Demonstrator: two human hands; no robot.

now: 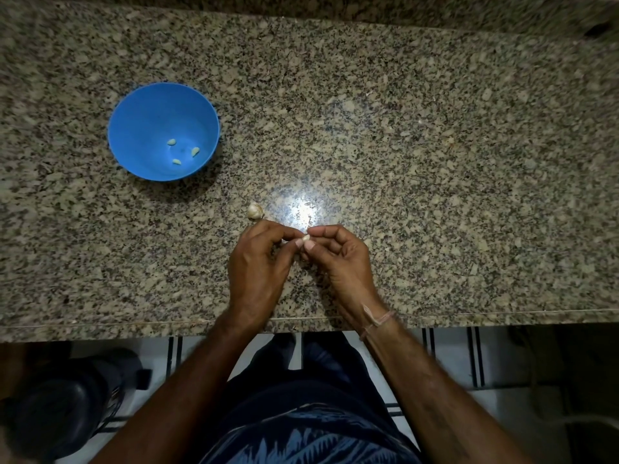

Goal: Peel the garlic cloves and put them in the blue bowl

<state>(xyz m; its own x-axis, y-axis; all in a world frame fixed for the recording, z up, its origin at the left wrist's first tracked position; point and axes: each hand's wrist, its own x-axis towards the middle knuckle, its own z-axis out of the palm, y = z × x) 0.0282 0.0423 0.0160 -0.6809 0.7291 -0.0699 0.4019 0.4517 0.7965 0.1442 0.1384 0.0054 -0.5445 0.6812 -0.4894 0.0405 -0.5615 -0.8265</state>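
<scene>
Garlic clove (305,238) pinched by left hand (258,262), right hand (340,256) (blue bowl (140,128) upper-left).

Only a pale tip of the garlic clove (305,238) shows between the pinching fingertips of the left hand (259,259) and the right hand (338,254). The rest is covered, so whether it has skin on it cannot be told. It is also unclear if the garlic piece (254,210) touches the left knuckles. The three bits (171,142) in the blue bowl (140,128) are too small to judge. The counter (402,128) runs off both sides. A dark shape (67,396) at lower left is dim and cut off, and a dark smear (599,28) at top right is blurred.
</scene>
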